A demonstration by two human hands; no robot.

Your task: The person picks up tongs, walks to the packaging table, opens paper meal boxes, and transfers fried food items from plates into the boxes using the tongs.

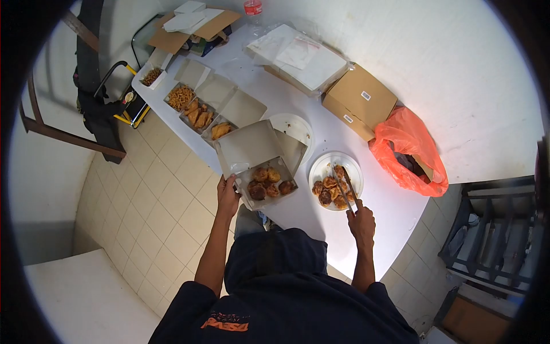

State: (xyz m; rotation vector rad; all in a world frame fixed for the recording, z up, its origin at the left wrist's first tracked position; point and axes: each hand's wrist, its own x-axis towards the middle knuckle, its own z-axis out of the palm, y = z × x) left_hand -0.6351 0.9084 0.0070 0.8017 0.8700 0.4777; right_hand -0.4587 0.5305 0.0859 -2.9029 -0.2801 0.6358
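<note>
My left hand (pixel 227 196) grips the near left corner of an open cardboard food box (pixel 247 143). Several browned fried balls (pixel 259 191) lie inside it, and its lid is folded back. In my right hand (pixel 361 223) is a pair of metal tongs (pixel 347 189), fingers wrapped round the handles. The tongs' tips reach in among more browned fried pieces (pixel 325 196) on a white plate (pixel 356 166). Behind the held box stands a second white plate (pixel 306 131) with a few crumbs, partly hidden by the box.
Open boxes of fried food (pixel 197 114) line the table's left edge. A white package in plastic (pixel 298 57), a brown carton (pixel 361 94) and an orange plastic bag (pixel 409 149) stand along the wall. A dark rack (pixel 492 229) is at right.
</note>
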